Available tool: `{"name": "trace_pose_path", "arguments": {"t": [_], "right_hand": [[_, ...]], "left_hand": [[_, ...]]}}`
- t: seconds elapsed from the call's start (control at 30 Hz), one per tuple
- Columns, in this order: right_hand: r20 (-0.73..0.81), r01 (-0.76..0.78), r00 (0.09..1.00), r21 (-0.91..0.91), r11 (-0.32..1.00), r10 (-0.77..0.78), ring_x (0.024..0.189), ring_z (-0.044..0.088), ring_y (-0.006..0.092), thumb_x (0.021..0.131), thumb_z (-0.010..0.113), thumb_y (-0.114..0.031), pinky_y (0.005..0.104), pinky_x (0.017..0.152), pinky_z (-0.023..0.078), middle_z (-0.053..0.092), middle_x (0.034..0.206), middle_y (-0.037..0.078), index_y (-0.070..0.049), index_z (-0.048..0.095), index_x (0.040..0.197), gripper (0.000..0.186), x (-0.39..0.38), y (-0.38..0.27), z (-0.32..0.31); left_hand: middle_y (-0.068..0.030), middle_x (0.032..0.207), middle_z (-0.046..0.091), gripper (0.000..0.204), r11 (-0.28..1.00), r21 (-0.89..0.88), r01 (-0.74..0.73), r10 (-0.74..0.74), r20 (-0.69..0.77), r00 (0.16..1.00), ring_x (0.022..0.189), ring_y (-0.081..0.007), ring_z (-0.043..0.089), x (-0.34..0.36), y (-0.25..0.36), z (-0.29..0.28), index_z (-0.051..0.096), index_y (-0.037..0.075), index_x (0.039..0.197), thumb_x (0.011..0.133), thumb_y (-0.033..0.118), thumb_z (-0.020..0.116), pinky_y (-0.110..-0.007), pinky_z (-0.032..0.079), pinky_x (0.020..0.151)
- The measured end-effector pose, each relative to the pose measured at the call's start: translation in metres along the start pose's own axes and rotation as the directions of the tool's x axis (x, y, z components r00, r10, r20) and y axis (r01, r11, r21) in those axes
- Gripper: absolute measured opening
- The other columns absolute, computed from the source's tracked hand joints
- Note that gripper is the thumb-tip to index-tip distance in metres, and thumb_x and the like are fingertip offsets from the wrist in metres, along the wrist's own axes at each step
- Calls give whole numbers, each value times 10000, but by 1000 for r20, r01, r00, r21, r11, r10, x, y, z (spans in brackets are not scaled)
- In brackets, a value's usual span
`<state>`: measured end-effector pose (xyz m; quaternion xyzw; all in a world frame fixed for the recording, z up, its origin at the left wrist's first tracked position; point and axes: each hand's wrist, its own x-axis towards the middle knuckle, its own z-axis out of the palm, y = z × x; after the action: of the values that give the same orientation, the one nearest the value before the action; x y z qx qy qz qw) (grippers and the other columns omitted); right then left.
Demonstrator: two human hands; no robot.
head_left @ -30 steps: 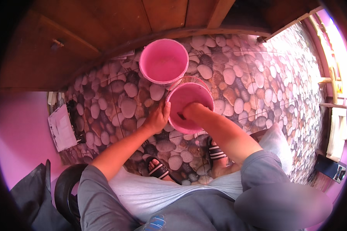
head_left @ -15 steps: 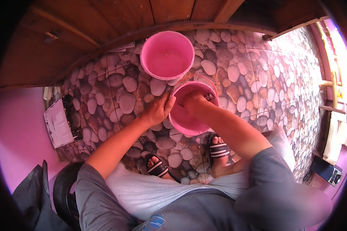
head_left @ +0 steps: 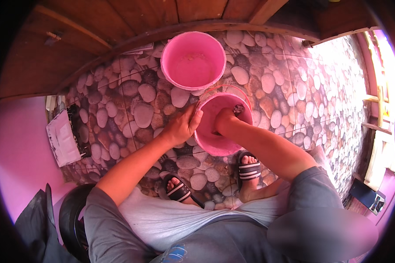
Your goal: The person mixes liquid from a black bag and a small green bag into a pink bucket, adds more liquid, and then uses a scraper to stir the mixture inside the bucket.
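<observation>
Two pink buckets stand on a pebble-patterned floor. My left hand (head_left: 181, 126) grips the left rim of the near pink bucket (head_left: 215, 142), holding it steady. My right hand (head_left: 224, 121) reaches down inside that bucket, fingers curled; whatever it touches at the bottom is hidden. A thin wire handle arcs over the near bucket's far rim. The far pink bucket (head_left: 193, 61) sits just beyond it, upright, with pale residue on its bottom.
My feet in black striped sandals (head_left: 249, 168) rest just in front of the near bucket. A wooden wall (head_left: 118, 26) runs behind the buckets. A white flat slab (head_left: 62, 139) lies at the left by a pink wall. A dark round stool (head_left: 72, 219) sits at lower left.
The view has shifted slightly, so both buckets sit higher and closer. My left hand keeps its hold on the near bucket's rim, and my right hand has gone deeper inside.
</observation>
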<state>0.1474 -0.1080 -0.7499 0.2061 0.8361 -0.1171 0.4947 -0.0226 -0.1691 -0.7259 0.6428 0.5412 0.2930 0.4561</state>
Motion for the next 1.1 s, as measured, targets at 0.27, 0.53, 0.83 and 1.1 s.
{"name": "trace_pose_path", "arguments": {"t": [0.27,0.53,0.83,1.1], "right_hand": [[-200,128,967,-143,981,-156,932,698,214,856,606,-258,356,777,525,733,974,26,-178,760,955,200,-2,-1,17],[-128,109,985,-83,991,-119,1024,675,188,811,667,-202,348,801,516,720,1052,-31,-260,751,1010,224,4,0,20],[-246,152,959,31,988,-140,877,705,258,873,577,-284,393,753,547,728,934,65,-172,754,890,210,-9,1,24],[-219,21,970,506,862,104,1045,661,305,908,529,-217,429,887,510,679,1154,119,-106,697,1103,280,-23,-39,54]], "left_hand": [[-250,1196,610,480,999,-10,31,-32,-40,999,1103,-418,591,-1,3,1,467,25,1352,1018,368,431,-437,493,910],[-257,1129,631,409,998,-62,5,-11,-97,995,1051,-418,612,0,3,5,517,8,1296,1010,296,470,-423,509,861],[-248,1108,643,397,986,-71,150,-157,-109,982,1010,-405,629,-2,12,21,547,18,1260,1004,314,482,-426,513,837],[-193,1013,698,442,963,-216,162,-187,-98,978,963,-337,677,-2,25,44,621,12,1183,969,394,558,-369,524,827]]}}
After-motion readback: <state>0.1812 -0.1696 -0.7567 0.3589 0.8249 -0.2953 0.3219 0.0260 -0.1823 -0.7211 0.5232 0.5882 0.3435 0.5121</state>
